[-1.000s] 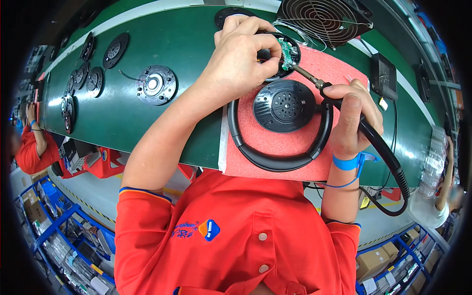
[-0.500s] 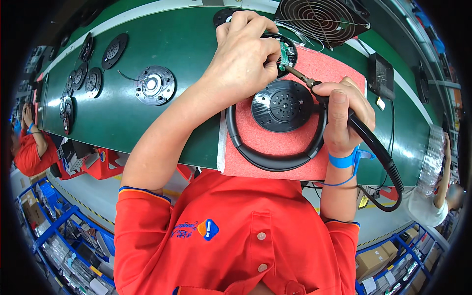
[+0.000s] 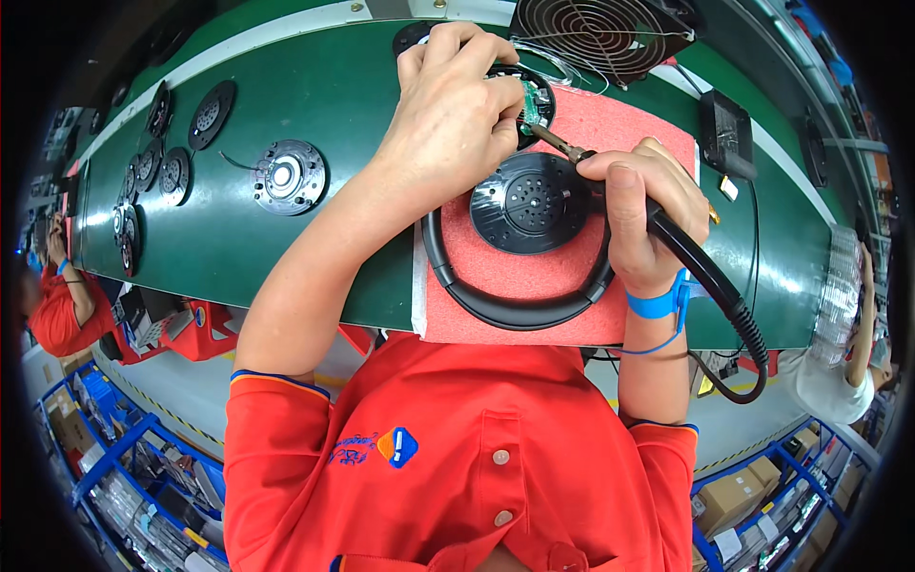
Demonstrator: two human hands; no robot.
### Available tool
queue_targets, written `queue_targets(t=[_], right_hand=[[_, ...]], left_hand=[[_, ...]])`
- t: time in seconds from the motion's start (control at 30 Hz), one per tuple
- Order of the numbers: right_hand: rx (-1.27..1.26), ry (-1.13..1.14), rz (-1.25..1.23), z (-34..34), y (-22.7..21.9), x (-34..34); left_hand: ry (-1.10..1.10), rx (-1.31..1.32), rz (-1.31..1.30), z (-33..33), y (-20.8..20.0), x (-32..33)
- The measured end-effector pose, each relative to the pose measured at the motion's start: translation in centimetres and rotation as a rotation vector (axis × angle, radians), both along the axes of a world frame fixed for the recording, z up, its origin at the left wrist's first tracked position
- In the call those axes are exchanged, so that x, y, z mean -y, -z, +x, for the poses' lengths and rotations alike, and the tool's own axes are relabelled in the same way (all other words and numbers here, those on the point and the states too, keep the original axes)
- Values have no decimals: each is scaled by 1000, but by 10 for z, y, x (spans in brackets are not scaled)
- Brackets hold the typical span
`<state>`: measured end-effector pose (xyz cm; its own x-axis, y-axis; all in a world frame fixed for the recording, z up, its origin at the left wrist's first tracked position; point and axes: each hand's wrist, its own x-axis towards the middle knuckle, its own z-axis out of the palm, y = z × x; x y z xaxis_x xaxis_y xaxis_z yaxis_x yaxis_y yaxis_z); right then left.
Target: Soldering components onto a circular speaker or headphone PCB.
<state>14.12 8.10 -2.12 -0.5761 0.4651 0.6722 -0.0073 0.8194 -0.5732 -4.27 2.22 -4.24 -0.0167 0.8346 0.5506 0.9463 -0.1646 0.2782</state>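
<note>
My right hand is closed around a soldering iron, which points up and left. Its tip is at the green circuit board in the open ear cup of a headphone. Over the left side of that cup, my left hand has its fingers bent and closed; its fingertips and whatever they grip are hidden. Below, the other ear cup shows a round black perforated face. The black headband curves toward me on a pink foam mat.
Several round speaker parts lie on the green bench at left. A fan with a wire guard stands behind the mat, and a black box at right. A blue strap circles my right wrist. Other people sit at both sides.
The whole view has shifted slightly, so the bench items appear a little further left. Both hands keep nearly the same pose, and the iron's tip stays at the circuit board.
</note>
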Motion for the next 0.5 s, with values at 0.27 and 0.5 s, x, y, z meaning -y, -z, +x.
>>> queue_targets(t=[0.27, 0.5], right_hand=[[-68, 43, 81, 11, -5, -4], [-58, -24, -390, 40, 9, 18]], left_hand=[[22, -9, -17, 3, -5, -3], [64, 9, 23, 1, -7, -2]])
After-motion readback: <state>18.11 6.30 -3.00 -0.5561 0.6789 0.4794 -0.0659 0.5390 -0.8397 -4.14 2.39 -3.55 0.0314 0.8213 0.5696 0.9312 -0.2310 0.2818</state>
